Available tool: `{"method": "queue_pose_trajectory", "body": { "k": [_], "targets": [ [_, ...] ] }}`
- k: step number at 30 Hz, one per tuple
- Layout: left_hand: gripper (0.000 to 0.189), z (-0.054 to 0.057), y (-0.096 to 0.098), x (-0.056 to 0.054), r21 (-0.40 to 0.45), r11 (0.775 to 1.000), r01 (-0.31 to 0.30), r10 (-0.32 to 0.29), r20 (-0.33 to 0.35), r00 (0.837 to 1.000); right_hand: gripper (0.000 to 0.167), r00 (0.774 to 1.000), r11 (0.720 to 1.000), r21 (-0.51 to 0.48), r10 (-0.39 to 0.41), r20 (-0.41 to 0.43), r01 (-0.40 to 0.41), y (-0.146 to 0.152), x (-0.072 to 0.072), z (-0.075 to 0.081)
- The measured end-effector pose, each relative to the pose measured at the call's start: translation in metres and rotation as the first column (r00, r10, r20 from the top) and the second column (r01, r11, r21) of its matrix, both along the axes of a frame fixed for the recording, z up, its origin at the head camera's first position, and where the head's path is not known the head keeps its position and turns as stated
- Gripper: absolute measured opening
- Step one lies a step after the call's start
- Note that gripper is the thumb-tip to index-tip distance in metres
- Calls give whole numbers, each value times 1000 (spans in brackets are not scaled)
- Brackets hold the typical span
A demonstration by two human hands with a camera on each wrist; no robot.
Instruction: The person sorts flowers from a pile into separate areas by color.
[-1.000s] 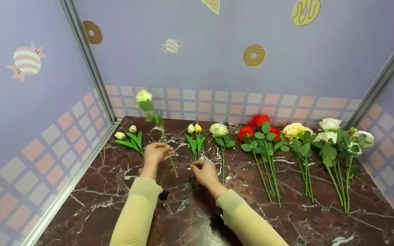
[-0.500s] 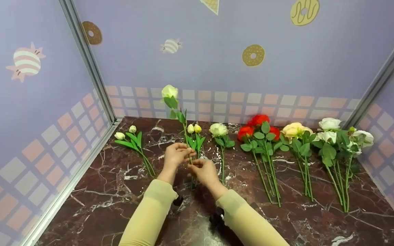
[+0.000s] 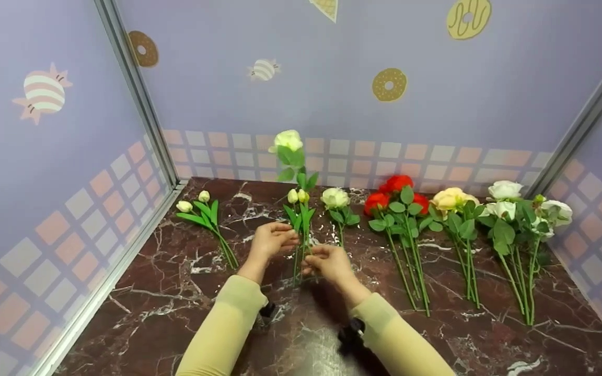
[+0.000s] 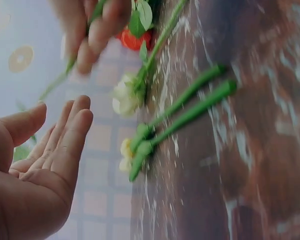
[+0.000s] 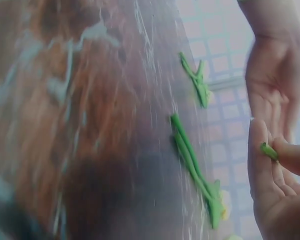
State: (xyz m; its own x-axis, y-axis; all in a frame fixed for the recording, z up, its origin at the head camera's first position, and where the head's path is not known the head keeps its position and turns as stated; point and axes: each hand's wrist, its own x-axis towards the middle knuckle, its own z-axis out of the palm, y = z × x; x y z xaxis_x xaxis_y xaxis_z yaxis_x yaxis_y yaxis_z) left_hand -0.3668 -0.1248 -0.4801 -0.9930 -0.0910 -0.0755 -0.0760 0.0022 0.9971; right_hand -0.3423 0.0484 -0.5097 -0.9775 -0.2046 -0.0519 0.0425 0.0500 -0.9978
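My right hand [image 3: 332, 267] pinches the stem of a white rose [image 3: 288, 142] that stands upright above the table. In the right wrist view the cut end of the rose stem [image 5: 269, 151] shows between thumb and fingers. My left hand [image 3: 272, 243] is beside the stem, and the left wrist view shows its fingers straight and thumb apart, holding nothing. Two pale yellow tulips [image 3: 297, 196] lie on the table behind the hands, their stems partly covered. To their right lies another white rose [image 3: 335, 198], its stem end hidden by the right hand.
Two cream tulips [image 3: 194, 201] lie at the left. On the right lie red roses [image 3: 397, 194], peach-yellow flowers [image 3: 450, 199] and a bunch of white flowers [image 3: 505, 201]. The dark marbled table [image 3: 149, 313] is bordered by patterned lilac walls [image 3: 327, 78].
The left hand brought the white rose rightward to the right hand and let it go. The right hand took the stem and moved slightly right with it.
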Motion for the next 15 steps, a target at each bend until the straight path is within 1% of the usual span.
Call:
{"method": "queue_pose_trajectory", "body": {
  "k": [3,5,8,9,10,11,12,13,15],
  "targets": [
    [26,-5,-13,-2,-7,999,-51,51,5,999,31,1000,1000,-8,-9,21,9,13,-1,-2],
    [25,-8,-24,-4,-31,996,-86,87,9,996,30,999,1000,-6,-22,35,23,23,-2,-2],
    [24,-12,-42,-7,-96,986,-137,139,12,990,31,998,999,-2,-48,41,49,35,-2,-4],
    [24,-14,-48,-8,-139,977,-160,162,9,987,31,997,998,-11,-58,43,59,38,-2,-5],
    [24,-16,-55,-9,-200,963,-183,187,3,982,31,997,997,-18,-69,45,70,41,-2,-6],
    [24,-18,-61,-10,-270,939,-212,218,-8,976,31,996,996,-24,-80,47,81,44,-3,-8],
    [25,-19,-67,-10,-341,909,-240,250,-16,968,31,995,995,-28,-92,49,93,47,-3,-9],
    [26,-21,-73,-10,-414,870,-268,282,-27,959,30,993,994,-30,-103,56,104,49,-3,-10],
    [30,-25,-85,-11,-536,785,-311,342,-44,939,29,991,993,-32,-115,66,118,54,-2,-12]
  ]
}}
